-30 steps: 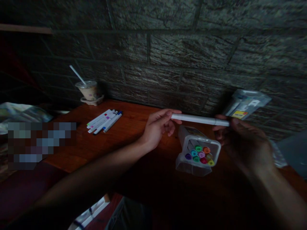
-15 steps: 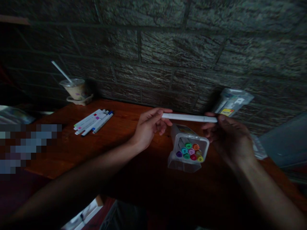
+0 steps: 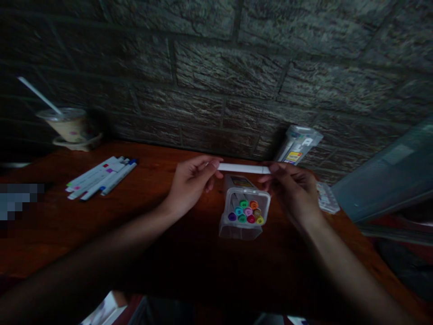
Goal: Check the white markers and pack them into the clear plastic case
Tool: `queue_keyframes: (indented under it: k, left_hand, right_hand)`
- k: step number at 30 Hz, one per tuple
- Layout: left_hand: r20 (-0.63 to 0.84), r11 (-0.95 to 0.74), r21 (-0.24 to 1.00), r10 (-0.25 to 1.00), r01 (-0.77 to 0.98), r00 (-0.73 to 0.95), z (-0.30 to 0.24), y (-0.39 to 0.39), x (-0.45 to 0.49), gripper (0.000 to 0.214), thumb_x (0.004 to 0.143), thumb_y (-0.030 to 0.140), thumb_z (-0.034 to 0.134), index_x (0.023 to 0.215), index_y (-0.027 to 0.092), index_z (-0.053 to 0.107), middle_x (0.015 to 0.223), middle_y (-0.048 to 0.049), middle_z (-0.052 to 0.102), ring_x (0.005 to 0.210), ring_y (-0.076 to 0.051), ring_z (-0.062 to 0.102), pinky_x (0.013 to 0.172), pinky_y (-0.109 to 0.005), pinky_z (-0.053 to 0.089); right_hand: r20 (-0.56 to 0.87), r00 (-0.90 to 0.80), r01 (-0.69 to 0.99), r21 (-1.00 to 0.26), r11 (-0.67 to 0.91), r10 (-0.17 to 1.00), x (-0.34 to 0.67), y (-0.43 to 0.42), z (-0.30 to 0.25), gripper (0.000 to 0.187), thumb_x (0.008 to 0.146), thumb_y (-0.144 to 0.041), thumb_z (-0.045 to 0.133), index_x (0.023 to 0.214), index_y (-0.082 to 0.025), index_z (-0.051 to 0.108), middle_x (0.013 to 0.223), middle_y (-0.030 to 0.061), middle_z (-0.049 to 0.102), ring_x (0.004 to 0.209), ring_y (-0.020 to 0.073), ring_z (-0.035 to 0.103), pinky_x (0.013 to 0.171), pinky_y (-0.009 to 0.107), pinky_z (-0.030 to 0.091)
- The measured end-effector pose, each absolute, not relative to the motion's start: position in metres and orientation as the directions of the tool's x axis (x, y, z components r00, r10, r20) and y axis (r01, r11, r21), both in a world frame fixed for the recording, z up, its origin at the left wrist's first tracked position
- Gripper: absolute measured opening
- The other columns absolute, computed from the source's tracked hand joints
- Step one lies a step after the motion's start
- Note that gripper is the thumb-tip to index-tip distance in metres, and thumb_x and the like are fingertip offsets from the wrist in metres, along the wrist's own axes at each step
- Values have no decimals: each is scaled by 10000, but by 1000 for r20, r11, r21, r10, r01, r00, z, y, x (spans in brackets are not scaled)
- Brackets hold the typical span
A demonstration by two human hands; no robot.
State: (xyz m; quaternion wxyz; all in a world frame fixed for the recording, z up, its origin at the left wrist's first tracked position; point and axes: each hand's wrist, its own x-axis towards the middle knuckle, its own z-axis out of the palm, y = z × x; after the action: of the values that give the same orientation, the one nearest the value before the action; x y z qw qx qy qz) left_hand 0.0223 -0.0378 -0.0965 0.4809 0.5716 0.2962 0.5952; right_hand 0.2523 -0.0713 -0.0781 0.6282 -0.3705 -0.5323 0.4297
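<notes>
A white marker (image 3: 241, 169) is held level between my two hands, above the table. My left hand (image 3: 194, 178) pinches its left end between thumb and fingers. The other end, past a thin seam near the cap, is gripped by my right hand (image 3: 292, 183). Just below lies a clear plastic case (image 3: 248, 194) on its side, its lid hanging down toward me. Several markers (image 3: 248, 211) inside show round coloured, numbered ends: green, orange, pink, purple, red and yellow among them.
Several loose white markers (image 3: 101, 178) lie in a pile at the left. Behind them stands a plastic cup with a straw (image 3: 67, 124) in a holder. A second clear case (image 3: 297, 144) leans on the stone wall (image 3: 209, 63); another clear plastic piece (image 3: 327, 198) lies at the right.
The view has turned to the right, so the things appear further left. Both hands still hold the marker; my right hand's fingers cover a bit more of its end.
</notes>
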Motion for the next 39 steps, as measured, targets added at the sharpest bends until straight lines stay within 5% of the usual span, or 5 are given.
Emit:
queue_keyframes:
  k: [20, 39]
  left_hand:
    - [416, -393, 908, 889, -144, 191, -95, -45, 25, 190, 797, 279, 859, 867, 172, 719, 643, 15, 661, 448, -71, 520, 405, -187, 374]
    - [367, -321, 910, 917, -262, 154, -93, -41, 24, 208, 900, 348, 755, 1007, 169, 763, 760, -25, 708, 457, -74, 545, 398, -199, 427]
  right_hand:
    - [417, 111, 122, -907, 404, 902, 248, -73, -79, 214, 718, -300, 935, 817, -245, 754, 670, -30, 716, 516, 99, 578, 467, 234, 466]
    - [345, 97, -68, -934, 352, 934, 249, -73, -77, 202, 796, -378, 874, 891, -223, 786, 709, 13, 780, 446, 102, 565, 405, 239, 458]
